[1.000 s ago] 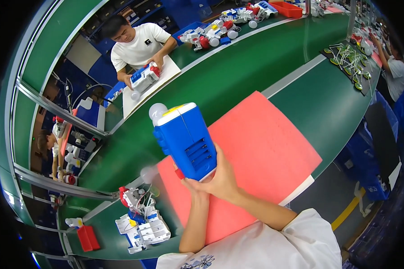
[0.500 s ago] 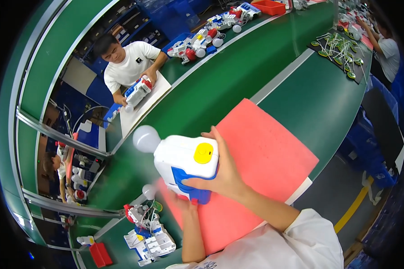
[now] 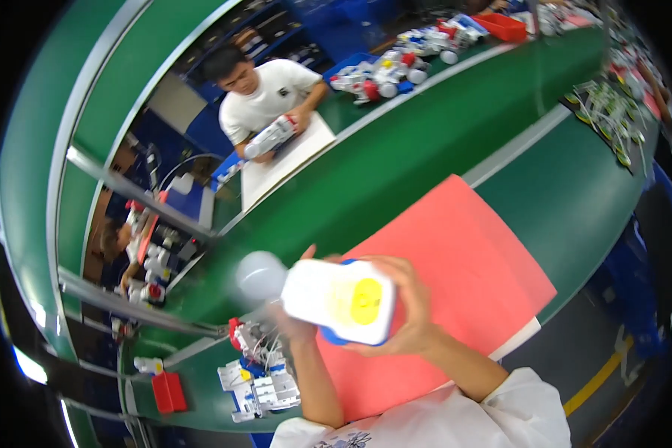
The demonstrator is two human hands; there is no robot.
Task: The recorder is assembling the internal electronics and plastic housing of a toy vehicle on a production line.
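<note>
Over a green bench with a red mat (image 3: 455,269), both hands, right hand (image 3: 405,313) and left hand (image 3: 295,325), wrap a smooth white, rounded plastic toy body (image 3: 336,299).

Left hand (image 3: 295,325): mostly hidden behind the white toy (image 3: 340,301); only a thumb tip and part of the palm show, grip not readable.
Grey ball (image 3: 260,275), just left of the left hand: blurred, its join to the toy unclear.
Toy's underside: hidden by the right hand (image 3: 407,317).
Pile of toy parts (image 3: 260,373), below the left hand: too small and jumbled to sort.
Red mat (image 3: 455,276): near edge hidden under both forearms.
Far parts (image 3: 612,112), well beyond the right hand: too small to tell.
</note>
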